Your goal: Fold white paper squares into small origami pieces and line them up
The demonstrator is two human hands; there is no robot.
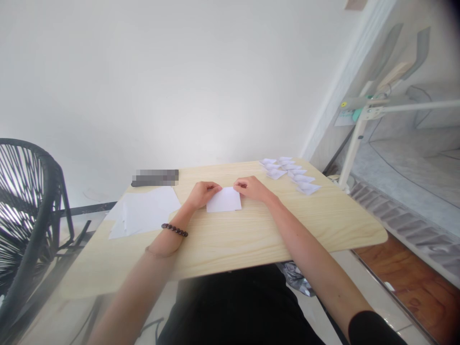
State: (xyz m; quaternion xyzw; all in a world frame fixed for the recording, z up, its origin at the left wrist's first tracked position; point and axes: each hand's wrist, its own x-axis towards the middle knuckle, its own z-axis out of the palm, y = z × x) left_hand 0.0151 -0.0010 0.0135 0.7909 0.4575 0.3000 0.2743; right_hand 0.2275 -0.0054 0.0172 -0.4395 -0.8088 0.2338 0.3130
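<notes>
A small folded sheet of white paper (pixel 223 201) lies near the middle of the light wooden table (pixel 230 244). At its far left corner, my left hand (pixel 204 192) pinches the edge between thumb and fingers. My right hand (pixel 253 188) grips the far right corner in the same way, fingers curled. Dark beads circle my left wrist. Several folded white paper pieces (pixel 305 187) stand in rows at the table's far right, beyond my right hand. To the left of my left hand rests a loose stack of flat white sheets (pixel 149 211).
A dark, partly blurred-out object (pixel 155 178) lies at the table's back left, by the white wall (pixel 201 86). On the left stands a black woven chair (pixel 32 211). A white metal frame (pixel 355 143) rises beyond the table's right side.
</notes>
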